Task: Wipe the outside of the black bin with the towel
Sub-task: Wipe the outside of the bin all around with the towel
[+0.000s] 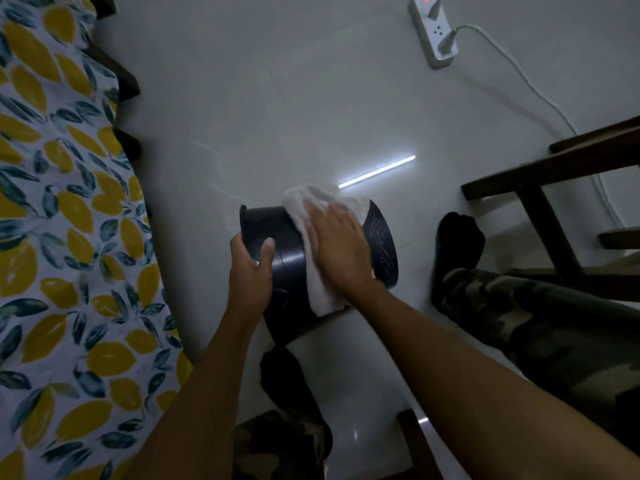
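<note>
Two bare forearms reach forward from the bottom of the view, over camouflage trousers [540, 327] and dark-socked feet on the pale floor [294, 98]. Left hand [251, 271] grips the narrower end of the black bin [287, 258], which lies on its side low over the floor, between the person's legs; its thumb lies across the dark wall and its fingers [239, 242] curl round the far side, closed on the bin. Right hand [341, 247] lies flat on the white towel [311, 216], fingers together and stretched out, pressing the cloth against the bin's outer wall near the wider end. Part of the towel hangs down the near side of the bin, and part bunches up past the fingertips. Faint scroll patterns seem to mark the bin's wall, though the dim light makes them hard to read.

Left of the bin runs a bed with a lemon-print sheet [69, 237]. Dark wooden furniture [554, 188] stands at the right, and a power strip [434, 32] with a white cable [533, 88] lies at the top.
</note>
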`<state>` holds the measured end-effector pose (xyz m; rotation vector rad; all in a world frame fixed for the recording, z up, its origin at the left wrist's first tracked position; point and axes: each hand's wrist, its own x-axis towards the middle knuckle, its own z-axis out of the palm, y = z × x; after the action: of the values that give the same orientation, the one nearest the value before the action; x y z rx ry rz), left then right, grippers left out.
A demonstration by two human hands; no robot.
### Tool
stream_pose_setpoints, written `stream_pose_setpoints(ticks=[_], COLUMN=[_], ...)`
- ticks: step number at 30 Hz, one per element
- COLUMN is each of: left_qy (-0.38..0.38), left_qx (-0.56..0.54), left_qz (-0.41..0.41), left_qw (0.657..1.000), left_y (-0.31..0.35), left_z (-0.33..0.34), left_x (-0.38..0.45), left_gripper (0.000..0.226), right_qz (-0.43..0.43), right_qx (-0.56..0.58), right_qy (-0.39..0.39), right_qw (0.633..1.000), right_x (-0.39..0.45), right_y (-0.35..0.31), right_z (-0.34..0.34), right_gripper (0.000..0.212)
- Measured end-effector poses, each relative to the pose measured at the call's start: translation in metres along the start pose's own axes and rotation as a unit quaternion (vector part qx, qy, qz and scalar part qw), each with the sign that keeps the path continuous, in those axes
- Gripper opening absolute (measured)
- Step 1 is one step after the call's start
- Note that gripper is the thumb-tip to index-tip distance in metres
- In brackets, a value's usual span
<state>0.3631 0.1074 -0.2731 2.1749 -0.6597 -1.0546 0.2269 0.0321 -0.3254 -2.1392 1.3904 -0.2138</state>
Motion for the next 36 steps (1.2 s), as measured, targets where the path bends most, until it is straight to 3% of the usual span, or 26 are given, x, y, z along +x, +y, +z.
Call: stream_pose_setpoints(ticks=[4, 8, 12, 17, 23, 27, 31, 36], left_qy=[0.0, -0.001, -0.007, 0.018, -0.001, -0.012, -0.044, -0.07], left_qx=[-0.036, -0.046, -0.015, 0.107, 0.321, 0.352, 0.348, 0.353], left_qz=[-0.027, -0.021, 0.046, 0.157, 0.172, 0.19, 0.14, 0.154], left_qw=[0.999, 0.999, 0.999, 0.982, 0.931, 0.916, 0.926, 0.92], left_y=[0.005, 0.018, 0.037, 0.051, 0.032, 0.018, 0.007, 0.009], left_z=[0.002, -0.003, -0.013, -0.009, 0.025, 0.049, 0.065, 0.066], left_x=[-0.004, -0.01, -0.015, -0.031, -0.049, -0.068, -0.076, -0.084], left_gripper=[0.047, 0.046, 0.043, 0.042, 0.047, 0.056, 0.051, 0.049], right_qz=[0.141, 0.331, 0.396, 0.401, 0.364, 0.346, 0.336, 0.31], right_qx=[0.022, 0.04, 0.088, 0.144, 0.205, 0.216, 0.222, 0.23], right_qy=[-0.011, -0.07, -0.066, -0.071, -0.051, -0.028, -0.027, -0.043], right_qw=[0.99, 0.94, 0.912, 0.902, 0.907, 0.913, 0.915, 0.921], right_x=[0.023, 0.005, -0.025, -0.056, -0.067, -0.066, -0.067, -0.073], right_y=[0.045, 0.091, 0.109, 0.09, 0.065, 0.056, 0.045, 0.03], right_z=[-0.031, -0.075, -0.088, -0.09, -0.101, -0.105, -0.111, -0.12], right_gripper=[0.034, 0.029, 0.034, 0.034, 0.036, 0.035, 0.036, 0.036])
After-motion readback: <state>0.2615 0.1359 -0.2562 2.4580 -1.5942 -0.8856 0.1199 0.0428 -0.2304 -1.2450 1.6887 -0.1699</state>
